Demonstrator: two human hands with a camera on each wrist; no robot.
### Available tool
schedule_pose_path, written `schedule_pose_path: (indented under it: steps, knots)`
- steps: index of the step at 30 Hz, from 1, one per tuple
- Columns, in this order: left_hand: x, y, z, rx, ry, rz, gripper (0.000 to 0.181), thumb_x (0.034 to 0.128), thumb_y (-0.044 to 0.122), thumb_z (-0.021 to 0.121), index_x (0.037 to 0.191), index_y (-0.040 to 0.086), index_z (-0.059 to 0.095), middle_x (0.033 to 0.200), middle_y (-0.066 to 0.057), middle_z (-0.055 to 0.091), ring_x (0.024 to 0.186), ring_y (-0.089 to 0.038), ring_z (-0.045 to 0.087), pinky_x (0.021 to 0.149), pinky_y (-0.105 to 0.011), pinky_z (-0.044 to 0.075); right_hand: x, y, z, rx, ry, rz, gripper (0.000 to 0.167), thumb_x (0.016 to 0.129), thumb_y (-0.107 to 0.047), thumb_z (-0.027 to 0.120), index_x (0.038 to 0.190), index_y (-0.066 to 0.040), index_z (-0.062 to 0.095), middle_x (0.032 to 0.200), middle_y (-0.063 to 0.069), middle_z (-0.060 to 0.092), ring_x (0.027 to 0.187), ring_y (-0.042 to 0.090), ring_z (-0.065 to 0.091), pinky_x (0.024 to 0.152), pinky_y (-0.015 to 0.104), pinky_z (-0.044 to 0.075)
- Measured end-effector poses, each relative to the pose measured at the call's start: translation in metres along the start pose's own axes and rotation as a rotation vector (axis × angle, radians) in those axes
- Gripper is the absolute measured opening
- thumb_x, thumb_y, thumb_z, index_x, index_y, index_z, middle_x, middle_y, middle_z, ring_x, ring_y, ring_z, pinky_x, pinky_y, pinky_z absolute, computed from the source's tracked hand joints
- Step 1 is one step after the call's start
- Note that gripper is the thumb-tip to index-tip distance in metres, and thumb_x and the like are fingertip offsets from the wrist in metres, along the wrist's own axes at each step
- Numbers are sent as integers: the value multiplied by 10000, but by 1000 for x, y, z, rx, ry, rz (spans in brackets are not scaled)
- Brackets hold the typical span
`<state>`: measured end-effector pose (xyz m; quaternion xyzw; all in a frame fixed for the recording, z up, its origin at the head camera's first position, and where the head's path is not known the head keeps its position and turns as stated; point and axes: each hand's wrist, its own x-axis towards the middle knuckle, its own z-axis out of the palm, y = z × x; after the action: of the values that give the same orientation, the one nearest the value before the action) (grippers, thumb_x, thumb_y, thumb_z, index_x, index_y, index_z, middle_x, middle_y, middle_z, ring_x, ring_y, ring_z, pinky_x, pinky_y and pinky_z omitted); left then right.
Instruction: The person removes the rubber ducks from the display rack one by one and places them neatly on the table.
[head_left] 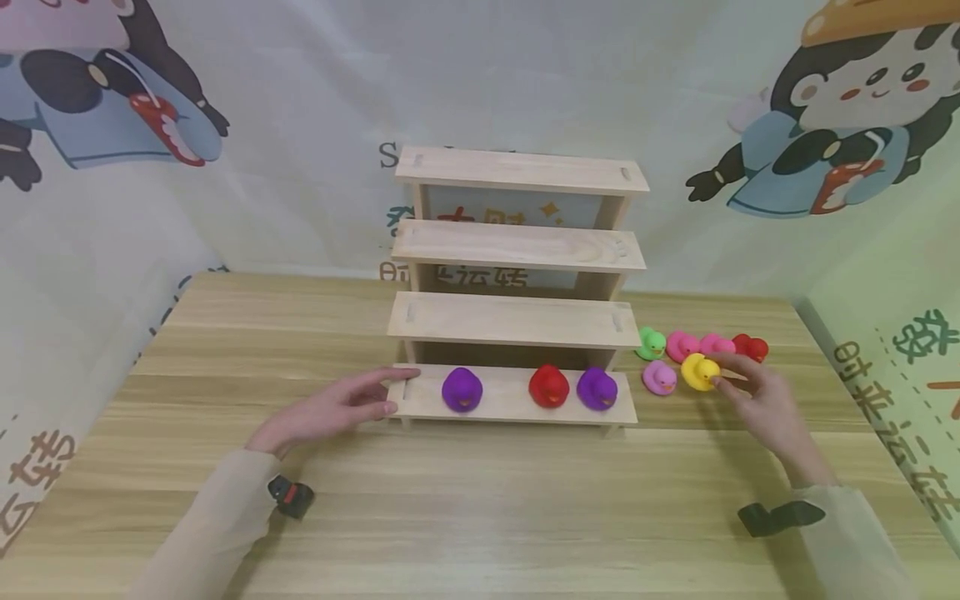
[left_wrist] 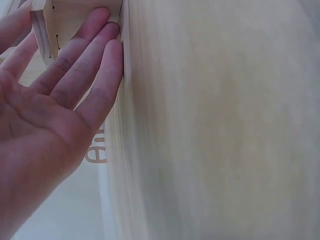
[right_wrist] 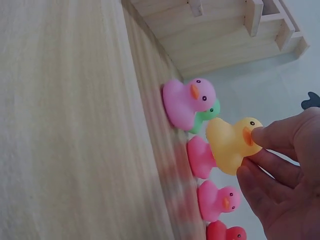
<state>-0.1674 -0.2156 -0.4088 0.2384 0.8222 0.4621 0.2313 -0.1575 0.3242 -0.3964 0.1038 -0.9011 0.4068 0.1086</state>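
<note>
My right hand [head_left: 768, 408] pinches a yellow rubber duck [head_left: 701, 372] between thumb and fingers. In the right wrist view the yellow duck [right_wrist: 232, 145] looks raised off the table, before a pink one. My left hand [head_left: 333, 408] holds the left end of the lowest board of a stepped wooden shelf [head_left: 510, 404]. Its thumb and index finger lie along that end, and the other fingers [left_wrist: 87, 70] stretch out below the board. On this lowest step sit a purple duck [head_left: 462, 390] left of the middle, then a red duck [head_left: 549, 386] and another purple duck [head_left: 597, 389] towards the right.
Right of the shelf, on the wooden table [head_left: 510, 517], stand a green duck [head_left: 651, 343], a light purple duck [head_left: 660, 378], two pink ducks [head_left: 682, 346] and a red duck [head_left: 752, 348]. A printed cloth backdrop [head_left: 300, 150] hangs close behind the shelf.
</note>
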Motion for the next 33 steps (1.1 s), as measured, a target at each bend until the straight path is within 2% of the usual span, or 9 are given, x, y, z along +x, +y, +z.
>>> schedule_pose_path:
  steps: [8, 11, 16, 21, 28, 30, 33]
  knots:
    - [0, 2, 0, 10, -16, 23, 535, 994, 257, 548, 1497, 230, 367, 1161, -56, 585, 1029, -248, 547, 868, -448, 448, -2, 8, 2, 11, -36, 39, 308, 907, 83, 583, 1208, 143, 564, 1213, 314, 569, 930, -150, 486, 776, 47, 435]
    - [-1, 2, 0, 11, -14, 15, 535, 994, 266, 547, 1498, 244, 366, 1276, -72, 546, 1084, -261, 529, 898, -474, 441, -2, 12, 3, 6, -48, 53, 306, 918, 60, 587, 1212, 140, 563, 1208, 316, 572, 956, -112, 503, 785, 45, 429]
    - [-2, 2, 1, 8, -14, 3, 528, 1001, 299, 529, 1500, 281, 358, 1488, -85, 379, 1222, -310, 451, 979, -558, 390, -2, 20, 4, -6, -78, 79, 317, 940, 16, 581, 1234, 133, 551, 1219, 320, 563, 1035, 3, 520, 793, 38, 415]
    - [-1, 0, 1, 2, -10, -6, 531, 996, 313, 535, 1497, 301, 358, 1460, -72, 410, 1183, -285, 477, 964, -521, 408, -4, 24, 5, 14, -69, 107, 329, 947, 7, 576, 1249, 131, 537, 1238, 312, 552, 1008, -115, 434, 801, 32, 406]
    - [-3, 0, 0, -4, -3, -32, 531, 987, 352, 544, 1485, 365, 359, 1409, -32, 453, 1150, -246, 490, 948, -485, 412, -4, 26, 6, 7, -72, 117, 339, 953, -9, 577, 1263, 119, 535, 1257, 304, 546, 1047, -50, 468, 804, 37, 409]
    - [-2, 0, 0, -2, -4, -23, 532, 990, 345, 541, 1489, 348, 358, 1412, -42, 453, 1145, -249, 495, 945, -492, 415, -4, 26, 6, 11, -66, 109, 338, 949, 1, 578, 1263, 120, 534, 1257, 303, 546, 1026, -100, 440, 805, 35, 406]
    - [-2, 0, 0, 5, -3, -18, 534, 991, 337, 541, 1493, 326, 359, 1434, -57, 437, 1159, -263, 493, 951, -517, 414, -6, 26, 6, 24, -45, 97, 345, 943, 15, 579, 1269, 115, 527, 1260, 294, 540, 1023, -107, 447, 811, 36, 408]
